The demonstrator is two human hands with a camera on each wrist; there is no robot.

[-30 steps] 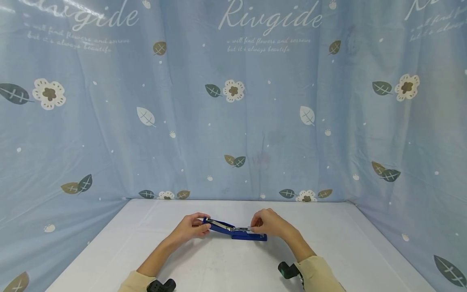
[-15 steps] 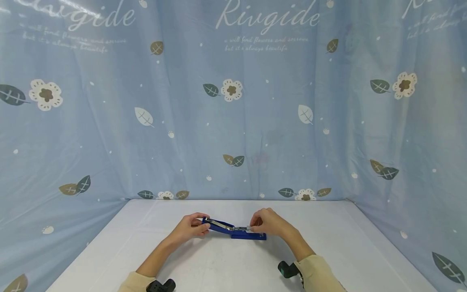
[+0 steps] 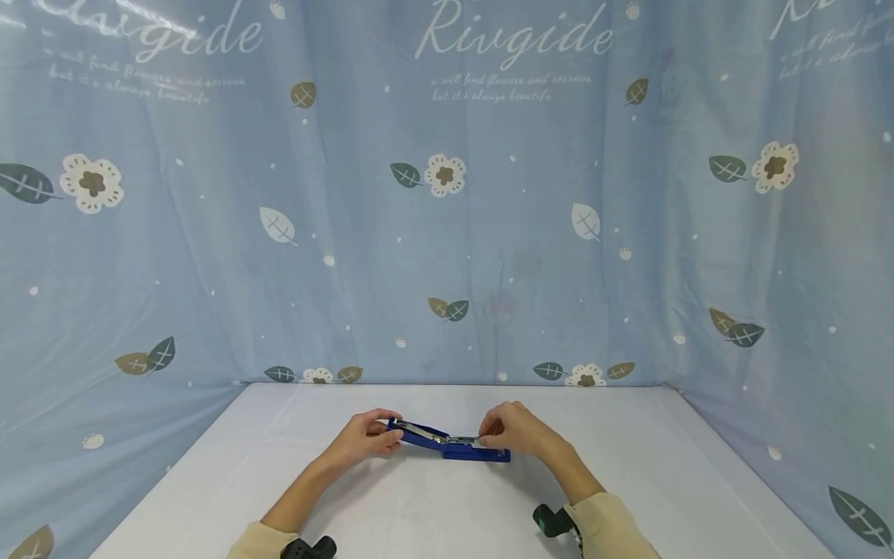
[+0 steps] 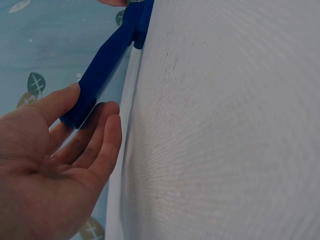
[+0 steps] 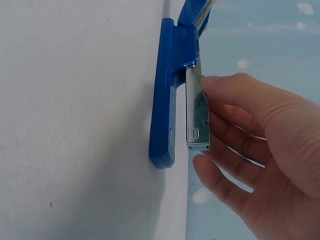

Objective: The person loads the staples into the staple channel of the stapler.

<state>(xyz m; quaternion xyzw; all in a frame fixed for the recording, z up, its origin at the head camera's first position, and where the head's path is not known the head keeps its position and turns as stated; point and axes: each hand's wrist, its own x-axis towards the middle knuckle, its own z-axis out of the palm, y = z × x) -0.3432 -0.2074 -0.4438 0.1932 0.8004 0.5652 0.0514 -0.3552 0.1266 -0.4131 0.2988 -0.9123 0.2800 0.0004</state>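
- A blue stapler (image 3: 447, 444) lies opened out near the middle of the white worktop (image 3: 433, 512), its base flat on the surface and its top arm swung back toward the left.
- The left hand (image 3: 363, 436) pinches the tip of that raised top arm (image 4: 105, 65) between thumb and fingers, which seems to be what keeps it folded back and clear of the staple channel.
- The right hand (image 3: 513, 431) is curled over the metal magazine (image 5: 196, 112), thumb on top and fingers below, pinching it just above the base (image 5: 162, 100); that grip leaves the open front end of the rail exposed.
- With one hand at each end, the stapler sits steady on the worktop.
- A blue flowered cloth (image 3: 489, 194) hangs behind and at both sides.
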